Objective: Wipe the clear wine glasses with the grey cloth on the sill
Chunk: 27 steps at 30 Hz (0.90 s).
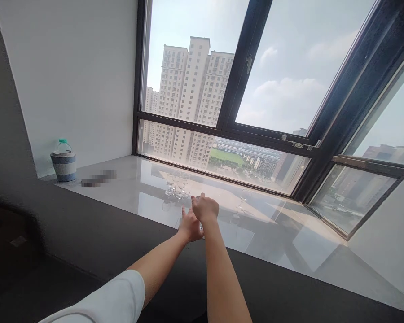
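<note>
My left hand (190,225) and my right hand (206,208) meet over the front edge of the windowsill. Between them shows a sliver of a clear drinking glass (201,227), mostly hidden by fingers and palms. The left hand is curled around its lower part, with a finger or two pointing up. Higher up, the right hand is closed over its upper part. Just behind and to the left, several clear stemmed glasses (177,183) stand close together on the sill. Another stemmed glass (243,199) is apart from them, to the right of my hands.
The glossy pale windowsill (121,193) mirrors the light. At its left end stand a blue-and-white cup (63,167) and a bottle with a green cap (63,144). A blurred-out dark item (99,178) lies nearby. A dark-framed window (229,125) rises behind; its right-hand pane (357,193) angles inward.
</note>
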Motion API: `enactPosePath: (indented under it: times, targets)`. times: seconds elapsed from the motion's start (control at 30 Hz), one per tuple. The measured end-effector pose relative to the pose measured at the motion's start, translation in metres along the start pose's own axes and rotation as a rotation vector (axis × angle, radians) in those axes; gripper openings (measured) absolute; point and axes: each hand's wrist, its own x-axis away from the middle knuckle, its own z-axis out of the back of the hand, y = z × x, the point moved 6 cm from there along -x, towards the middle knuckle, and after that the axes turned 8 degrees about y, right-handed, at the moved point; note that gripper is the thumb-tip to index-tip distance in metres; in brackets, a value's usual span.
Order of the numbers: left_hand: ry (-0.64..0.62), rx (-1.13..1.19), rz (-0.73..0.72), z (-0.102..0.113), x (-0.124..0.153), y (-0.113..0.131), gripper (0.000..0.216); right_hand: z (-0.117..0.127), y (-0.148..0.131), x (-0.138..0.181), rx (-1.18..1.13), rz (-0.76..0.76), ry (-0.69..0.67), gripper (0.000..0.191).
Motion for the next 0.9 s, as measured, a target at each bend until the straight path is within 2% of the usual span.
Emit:
enactPosePath:
  times: [0.1,0.23,0.4,0.6,0.77,0.9]
  targets:
    - [-0.03,0.023,-0.015,-0.0024,0.0003,-0.0002,0.08,-0.0001,0.0001,0.0004,0.002,0.002,-0.012,0.05]
    - [0.004,0.017,-0.009,0.0034,0.0002,0.0008,0.079,-0.0008,0.0004,0.0006,-0.001,-0.003,-0.022,0.051]
    - [-0.086,0.037,0.022,0.0027,0.0009,0.0008,0.064,-0.0002,0.0003,0.0002,0.01,-0.007,-0.016,0.051]
    - [-0.086,0.019,0.042,0.0058,0.0007,0.0008,0.05,0.0008,0.0,0.0003,0.016,-0.01,-0.018,0.051]
    - [-0.095,0.026,0.053,0.0028,0.0006,-0.0005,0.037,0.0,-0.0008,0.0002,0.019,0.002,0.021,0.045]
    - [-0.061,0.038,-0.038,-0.0036,-0.0013,0.0005,0.044,0.0016,0.0012,0.0085,0.035,-0.01,0.136,0.042]
